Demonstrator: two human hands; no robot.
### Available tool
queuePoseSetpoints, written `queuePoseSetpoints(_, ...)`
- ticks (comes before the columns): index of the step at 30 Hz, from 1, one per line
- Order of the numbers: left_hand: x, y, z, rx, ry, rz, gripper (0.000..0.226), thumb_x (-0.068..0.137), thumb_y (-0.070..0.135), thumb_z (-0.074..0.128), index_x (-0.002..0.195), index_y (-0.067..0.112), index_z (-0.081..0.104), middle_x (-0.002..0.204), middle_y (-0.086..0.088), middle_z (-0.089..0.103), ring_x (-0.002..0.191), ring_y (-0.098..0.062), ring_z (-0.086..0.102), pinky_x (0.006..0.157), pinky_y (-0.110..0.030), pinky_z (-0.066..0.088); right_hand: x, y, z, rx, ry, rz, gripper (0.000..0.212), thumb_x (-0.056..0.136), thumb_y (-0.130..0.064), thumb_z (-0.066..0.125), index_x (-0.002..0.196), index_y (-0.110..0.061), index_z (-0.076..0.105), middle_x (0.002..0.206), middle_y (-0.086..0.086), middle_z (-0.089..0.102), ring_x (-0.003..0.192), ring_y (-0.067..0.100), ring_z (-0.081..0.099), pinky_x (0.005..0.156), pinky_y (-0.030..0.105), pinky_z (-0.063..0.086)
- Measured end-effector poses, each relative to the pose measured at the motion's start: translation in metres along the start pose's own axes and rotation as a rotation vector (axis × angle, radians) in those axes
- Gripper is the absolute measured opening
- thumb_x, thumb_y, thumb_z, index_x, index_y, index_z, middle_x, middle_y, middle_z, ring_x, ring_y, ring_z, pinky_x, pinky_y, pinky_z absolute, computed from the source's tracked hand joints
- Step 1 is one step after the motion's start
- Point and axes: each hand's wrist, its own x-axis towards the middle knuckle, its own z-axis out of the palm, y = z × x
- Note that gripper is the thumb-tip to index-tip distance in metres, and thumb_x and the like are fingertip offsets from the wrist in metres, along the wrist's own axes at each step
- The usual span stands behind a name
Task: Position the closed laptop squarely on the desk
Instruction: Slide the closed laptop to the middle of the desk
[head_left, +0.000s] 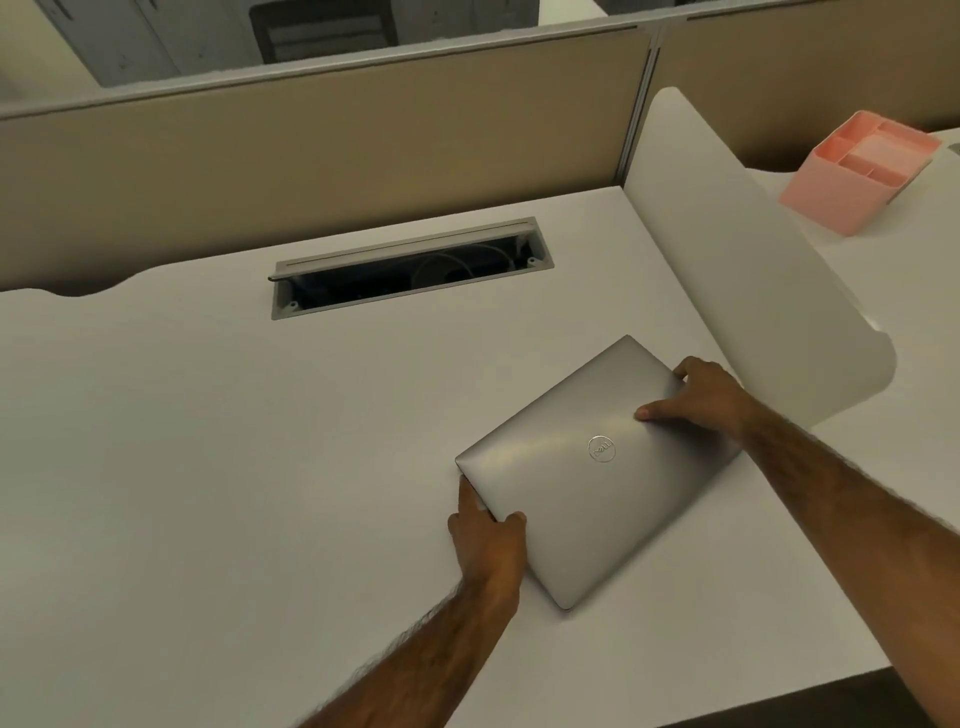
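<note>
A closed silver laptop with a round logo on its lid lies on the white desk, turned at an angle to the desk's edges. My left hand grips its near-left edge, thumb on the lid. My right hand holds its far-right corner, fingers over the lid's edge. The laptop's right side sits close to the base of a white divider panel.
A white curved divider rises along the desk's right side. Beyond it stands a pink organiser box. An open cable tray slot is set into the desk near the tan partition wall. The desk's front edge runs at lower right.
</note>
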Motion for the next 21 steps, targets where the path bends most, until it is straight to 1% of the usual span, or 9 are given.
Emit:
queuePoseSetpoints(3,0.015,0.004,-0.028,-0.038,0.023,0.038,0.077,0.077,-0.003,0.057,0.144,0.033,0.051,0.1,-0.014,0.072,0.085,-0.029,0.071,0.08,-0.053,0.064,-0.005,-0.027,0.015,0.012,0.017,-0.021,0.095,0.052,-0.06,0.095,0.124,-0.013,0.057,0.133,0.013,0.06,0.121,0.034,0.059,0.095,0.043,0.051)
queuePoseSetpoints(5,0.025,0.007,-0.051,-0.048,0.046,0.055,0.074,0.077,-0.003,0.058,0.14,0.033,0.053,0.092,-0.012,0.072,0.078,-0.026,0.07,0.077,-0.049,0.065,-0.008,-0.051,0.026,0.024,0.023,-0.04,0.095,0.052,-0.061,0.094,0.125,-0.012,0.057,0.132,0.014,0.061,0.12,0.035,0.06,0.093,0.042,0.051)
queuePoseSetpoints(6,0.03,0.009,-0.063,-0.052,0.058,0.059,0.075,0.077,-0.003,0.058,0.14,0.037,0.052,0.087,-0.01,0.071,0.073,-0.024,0.069,0.074,-0.045,0.065,-0.01,-0.064,0.032,0.035,0.023,-0.049,0.095,0.052,-0.061,0.094,0.124,-0.012,0.057,0.13,0.014,0.061,0.119,0.035,0.06,0.093,0.042,0.051)
queuePoseSetpoints(8,0.041,0.014,-0.088,-0.052,0.078,0.062,0.08,0.078,-0.003,0.06,0.145,0.04,0.048,0.08,-0.007,0.068,0.069,-0.021,0.067,0.071,-0.042,0.063,-0.013,-0.09,0.045,0.054,0.024,-0.067,0.094,0.051,-0.062,0.094,0.122,-0.012,0.057,0.128,0.013,0.06,0.118,0.035,0.06,0.092,0.043,0.052)
queuePoseSetpoints(10,0.053,0.019,-0.116,-0.048,0.09,0.057,0.084,0.08,-0.004,0.061,0.151,0.037,0.044,0.077,-0.008,0.066,0.068,-0.023,0.064,0.075,-0.047,0.063,-0.018,-0.118,0.059,0.059,0.027,-0.082,0.093,0.052,-0.063,0.093,0.12,-0.012,0.058,0.127,0.014,0.06,0.119,0.036,0.059,0.093,0.044,0.052)
queuePoseSetpoints(12,0.067,0.025,-0.144,-0.032,0.094,0.049,0.086,0.081,-0.004,0.063,0.155,0.034,0.039,0.074,-0.009,0.064,0.069,-0.025,0.063,0.078,-0.05,0.063,-0.024,-0.145,0.074,0.063,0.026,-0.093,0.094,0.052,-0.065,0.092,0.122,-0.012,0.057,0.128,0.015,0.059,0.122,0.037,0.058,0.097,0.046,0.052)
queuePoseSetpoints(13,0.074,0.027,-0.159,-0.023,0.093,0.049,0.086,0.081,-0.004,0.063,0.155,0.033,0.038,0.074,-0.009,0.063,0.069,-0.025,0.063,0.076,-0.049,0.063,-0.026,-0.158,0.082,0.073,0.023,-0.096,0.096,0.053,-0.065,0.091,0.124,-0.011,0.057,0.129,0.015,0.058,0.123,0.037,0.057,0.098,0.046,0.052)
queuePoseSetpoints(17,0.099,0.036,-0.211,0.024,0.082,0.053,0.086,0.081,-0.001,0.065,0.155,0.032,0.037,0.077,-0.009,0.063,0.07,-0.025,0.065,0.056,-0.035,0.061,-0.038,-0.196,0.11,0.128,0.01,-0.102,0.098,0.053,-0.066,0.09,0.126,-0.011,0.055,0.129,0.012,0.056,0.125,0.035,0.055,0.098,0.045,0.051)
queuePoseSetpoints(21,0.121,0.043,-0.247,0.056,0.057,0.058,0.079,0.081,0.001,0.066,0.15,0.034,0.044,0.079,-0.008,0.066,0.069,-0.024,0.066,0.051,-0.032,0.058,-0.048,-0.225,0.133,0.142,0.025,-0.101,0.099,0.053,-0.068,0.087,0.128,-0.012,0.053,0.129,0.012,0.054,0.126,0.035,0.054,0.099,0.046,0.052)
